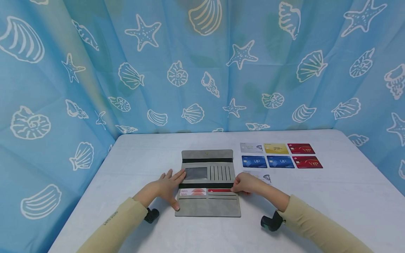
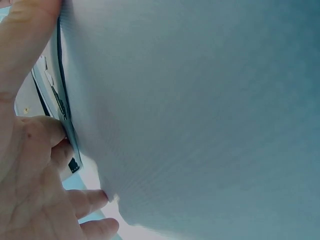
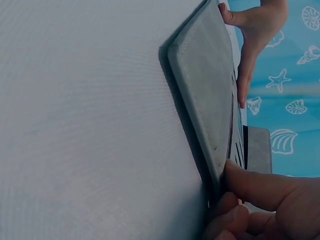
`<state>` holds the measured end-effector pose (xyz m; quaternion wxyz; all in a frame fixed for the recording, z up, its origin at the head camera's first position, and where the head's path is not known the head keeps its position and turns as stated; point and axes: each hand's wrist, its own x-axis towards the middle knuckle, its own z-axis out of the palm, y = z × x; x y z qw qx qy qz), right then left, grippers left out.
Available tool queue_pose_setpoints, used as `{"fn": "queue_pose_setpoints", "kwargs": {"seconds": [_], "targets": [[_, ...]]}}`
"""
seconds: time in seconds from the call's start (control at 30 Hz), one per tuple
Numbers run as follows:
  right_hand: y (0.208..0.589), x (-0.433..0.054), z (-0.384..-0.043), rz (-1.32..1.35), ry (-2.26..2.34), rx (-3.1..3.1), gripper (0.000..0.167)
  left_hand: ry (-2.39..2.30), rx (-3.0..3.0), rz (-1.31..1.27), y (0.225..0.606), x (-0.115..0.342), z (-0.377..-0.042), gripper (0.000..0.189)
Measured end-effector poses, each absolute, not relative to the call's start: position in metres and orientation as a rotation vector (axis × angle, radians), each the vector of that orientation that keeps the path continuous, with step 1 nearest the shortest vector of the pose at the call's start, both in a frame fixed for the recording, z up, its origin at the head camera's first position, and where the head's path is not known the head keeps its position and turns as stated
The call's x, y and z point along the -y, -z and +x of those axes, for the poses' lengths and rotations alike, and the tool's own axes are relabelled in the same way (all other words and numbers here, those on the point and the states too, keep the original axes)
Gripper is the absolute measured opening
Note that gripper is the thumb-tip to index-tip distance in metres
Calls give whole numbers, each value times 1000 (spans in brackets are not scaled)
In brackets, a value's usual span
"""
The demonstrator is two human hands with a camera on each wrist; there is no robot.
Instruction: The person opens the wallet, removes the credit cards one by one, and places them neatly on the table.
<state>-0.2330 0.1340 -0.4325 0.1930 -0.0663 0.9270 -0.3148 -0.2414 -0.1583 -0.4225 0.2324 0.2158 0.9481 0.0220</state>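
A grey wallet [image 1: 207, 208] lies unfolded flat on the table, with a dark see-through window [image 1: 196, 173] and several slots in its middle panel. Tucked in its lower panel are a white-and-pink card [image 1: 193, 192] and a red card [image 1: 218, 190], only their upper strips showing. My left hand [image 1: 169, 187] rests on the wallet's left edge, fingers spread, thumb near the bottom corner. At the right edge, beside the red card, my right hand [image 1: 248, 183] pinches the wallet. The right wrist view shows its thumb [image 3: 260, 187] on top and the other fingers curled below the edge.
Right of the wallet lie cards in rows: silver [image 1: 251, 147], gold [image 1: 276, 148], red [image 1: 301, 148] and blue [image 1: 254, 161] among them. Another silver card [image 1: 264, 176] is partly behind my right hand. A blue shell-print curtain [image 1: 202, 70] hangs behind the white table [image 1: 142, 147].
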Motion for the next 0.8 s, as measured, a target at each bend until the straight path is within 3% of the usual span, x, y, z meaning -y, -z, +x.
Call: {"fn": "queue_pose_setpoints", "kwargs": {"seconds": [0.8], "targets": [[436,-141,-242,-150,1003,-2594,20,-48,-2604,561,425,157,-243,121]]}}
